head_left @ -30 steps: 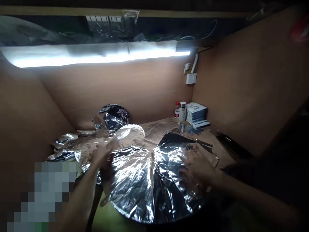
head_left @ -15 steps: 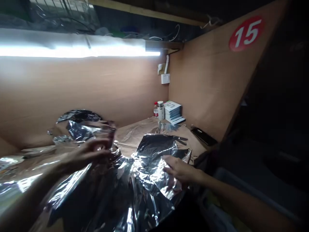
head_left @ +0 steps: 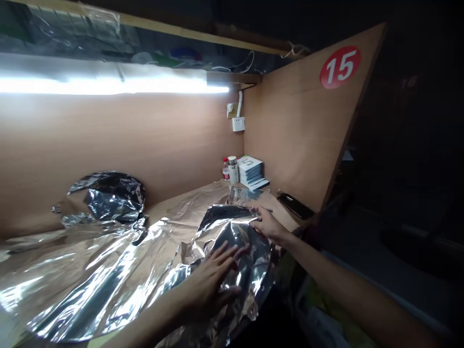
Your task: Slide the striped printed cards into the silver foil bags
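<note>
A crumpled sheet of shiny silver film lies in front of me at the table's near edge. My left hand rests on it with the fingers spread, and its reflection shows in the surface. Higher up, at the sheet's right edge, my right hand has its fingers and thumb bent around the film. A thin metal tool's tip shows just behind that hand; its kind is hidden. More loose silver film spreads across the left side of the table.
A bunched, dark shiny film bundle is at the back left. In the corner stand a red-capped bottle, a white flask and a stack of booklets. A black phone lies beside the right partition.
My left hand has let go of the film it held up at left and come down onto the sheet in front. My right hand has moved up along the sheet's edge. The view shifted slightly.
</note>
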`<state>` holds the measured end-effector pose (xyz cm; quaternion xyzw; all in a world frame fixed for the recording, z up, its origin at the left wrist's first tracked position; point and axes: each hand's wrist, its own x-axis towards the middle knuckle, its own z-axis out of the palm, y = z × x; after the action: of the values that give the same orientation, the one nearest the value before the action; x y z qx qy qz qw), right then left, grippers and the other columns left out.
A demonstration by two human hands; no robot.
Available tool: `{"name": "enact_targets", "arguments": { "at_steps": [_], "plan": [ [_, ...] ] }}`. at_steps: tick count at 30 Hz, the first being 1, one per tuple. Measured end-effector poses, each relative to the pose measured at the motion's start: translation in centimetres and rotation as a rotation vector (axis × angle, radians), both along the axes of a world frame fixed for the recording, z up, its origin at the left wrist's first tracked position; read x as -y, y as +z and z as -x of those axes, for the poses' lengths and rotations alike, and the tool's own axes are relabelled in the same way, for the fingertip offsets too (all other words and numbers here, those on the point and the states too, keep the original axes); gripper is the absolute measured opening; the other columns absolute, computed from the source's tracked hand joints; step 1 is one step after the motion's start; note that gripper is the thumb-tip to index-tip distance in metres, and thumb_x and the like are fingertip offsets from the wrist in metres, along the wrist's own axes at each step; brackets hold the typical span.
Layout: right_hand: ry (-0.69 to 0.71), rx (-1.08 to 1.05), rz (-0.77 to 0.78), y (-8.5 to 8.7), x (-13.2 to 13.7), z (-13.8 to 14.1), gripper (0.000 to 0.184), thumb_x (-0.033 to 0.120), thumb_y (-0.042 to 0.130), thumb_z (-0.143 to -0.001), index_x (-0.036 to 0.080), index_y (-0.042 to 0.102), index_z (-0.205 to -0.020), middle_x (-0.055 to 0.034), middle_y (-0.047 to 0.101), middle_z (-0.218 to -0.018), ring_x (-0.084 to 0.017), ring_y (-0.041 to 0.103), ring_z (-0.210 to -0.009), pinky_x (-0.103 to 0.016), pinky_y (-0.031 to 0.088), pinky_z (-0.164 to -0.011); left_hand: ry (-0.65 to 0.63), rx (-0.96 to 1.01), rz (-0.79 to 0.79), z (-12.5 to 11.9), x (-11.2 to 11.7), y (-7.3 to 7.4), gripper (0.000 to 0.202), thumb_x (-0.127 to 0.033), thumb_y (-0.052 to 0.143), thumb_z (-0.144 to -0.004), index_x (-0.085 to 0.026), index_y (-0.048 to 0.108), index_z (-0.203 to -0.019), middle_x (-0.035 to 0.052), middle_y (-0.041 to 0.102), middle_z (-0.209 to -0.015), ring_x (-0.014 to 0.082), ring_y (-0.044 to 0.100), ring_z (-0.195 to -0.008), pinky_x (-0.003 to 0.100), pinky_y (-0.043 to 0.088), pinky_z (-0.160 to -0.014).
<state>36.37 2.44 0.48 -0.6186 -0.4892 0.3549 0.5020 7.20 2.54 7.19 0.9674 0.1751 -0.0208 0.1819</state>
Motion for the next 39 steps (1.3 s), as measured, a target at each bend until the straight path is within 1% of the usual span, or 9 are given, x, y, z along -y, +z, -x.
{"name": "enact_targets", "arguments": {
  "at_steps": [7, 12, 15, 19, 26, 30, 33, 36, 39],
  "plan": [
    [-0.007, 0.479, 0.035, 2.7, -2.8, -2.6, 0.038, 0.009, 0.059, -0.085, 0.019, 0.057, -0.121, -0.0020, 0.066, -0.083, -0.019, 0.063, -0.073, -0.028, 0.049, -0.070, 0.207, -0.141, -0.291, 7.0, -0.9, -6.8, 0.072, -0.067, 0.039, -0.102, -0.034, 0.028, -0.164, 0.0072, 0.027, -0.171, 0.0426, 0.023, -0.157, 0.072, 0.021, -0.122],
    [-0.082, 0.865, -0.004, 1.3, -0.7, 1.1, 0.038, 0.016, 0.051, -0.099, 0.017, 0.055, -0.136, -0.0213, 0.055, -0.136, -0.034, 0.050, -0.125, -0.044, 0.041, -0.103, 0.686, -0.109, -0.446, 12.3, -0.3, -7.0, 0.066, -0.067, 0.046, -0.095, -0.015, 0.070, -0.128, 0.0221, 0.065, -0.138, 0.0420, 0.058, -0.129, 0.058, 0.044, -0.108],
    [0.084, 1.189, 0.018, -0.1, 0.8, 3.4, 0.031, 0.032, 0.047, -0.105, 0.018, 0.063, -0.127, -0.0190, 0.059, -0.127, -0.032, 0.053, -0.116, -0.043, 0.043, -0.100, 0.847, -0.156, -0.171, 15.2, -1.2, -6.4, 0.065, -0.074, 0.045, -0.088, -0.016, 0.072, -0.090, 0.0167, 0.073, -0.095, 0.0371, 0.068, -0.092, 0.049, 0.053, -0.084],
    [0.153, 1.265, 0.072, -0.9, 1.1, 4.4, 0.033, 0.039, 0.051, -0.104, 0.015, 0.068, -0.117, -0.0188, 0.061, -0.119, -0.033, 0.056, -0.110, -0.042, 0.046, -0.094, 0.888, 0.034, 0.270, 14.9, -2.1, -3.7, 0.055, -0.072, 0.057, -0.080, -0.020, 0.073, -0.086, 0.0092, 0.076, -0.086, 0.0329, 0.071, -0.085, 0.040, 0.056, -0.077],
    [0.166, 1.254, 0.101, 0.1, 0.5, 3.8, 0.032, 0.040, 0.055, -0.103, 0.016, 0.070, -0.118, -0.0180, 0.063, -0.121, -0.032, 0.058, -0.113, -0.039, 0.047, -0.095, 0.439, 0.017, 0.261, 4.6, 2.1, 2.5, 0.059, -0.069, 0.059, -0.091, -0.028, 0.069, -0.132, 0.0091, 0.050, -0.161, 0.0395, 0.044, -0.148, 0.056, 0.041, -0.118],
    [0.204, 1.243, 0.115, 2.0, 2.5, 3.5, 0.033, 0.037, 0.058, -0.102, 0.015, 0.069, -0.124, -0.0183, 0.066, -0.121, -0.031, 0.062, -0.112, -0.039, 0.048, -0.096, 0.103, -0.261, 0.215, 3.0, 2.9, 0.7, 0.088, -0.072, 0.066, -0.085, -0.022, 0.048, -0.155, 0.0157, 0.025, -0.171, 0.0453, 0.019, -0.158, 0.070, 0.020, -0.125],
    [0.436, 1.196, -0.072, 2.7, 7.1, 5.0, 0.061, 0.043, 0.070, -0.094, 0.020, 0.054, -0.147, -0.0171, 0.060, -0.142, -0.033, 0.058, -0.126, -0.043, 0.045, -0.105, -0.043, -0.248, 0.185, 5.0, 1.9, -1.7, 0.108, -0.044, 0.086, -0.074, -0.029, 0.029, -0.165, 0.0113, 0.013, -0.175, 0.0441, 0.009, -0.159, 0.066, 0.024, -0.126],
    [0.680, 1.155, -0.444, 0.7, 11.7, 8.4, 0.089, 0.047, 0.073, -0.091, 0.019, 0.029, -0.164, -0.0183, 0.039, -0.165, -0.035, 0.038, -0.149, -0.050, 0.035, -0.118, -0.103, -0.305, 0.109, 7.0, 1.0, -3.0, 0.126, -0.013, 0.085, -0.063, -0.036, 0.018, -0.167, 0.0083, 0.015, -0.176, 0.0418, 0.013, -0.160, 0.061, 0.030, -0.126],
    [0.536, 1.166, -0.622, -2.9, 13.2, 11.7, 0.056, 0.028, 0.058, -0.102, 0.016, 0.044, -0.155, -0.0187, 0.052, -0.155, -0.033, 0.046, -0.144, -0.051, 0.042, -0.112, -0.145, -0.307, 0.026, 7.6, 0.6, -2.8, 0.126, -0.004, 0.075, -0.064, -0.030, 0.010, -0.168, 0.0109, 0.016, -0.175, 0.0369, 0.021, -0.159, 0.054, 0.030, -0.127]
  ]
}}
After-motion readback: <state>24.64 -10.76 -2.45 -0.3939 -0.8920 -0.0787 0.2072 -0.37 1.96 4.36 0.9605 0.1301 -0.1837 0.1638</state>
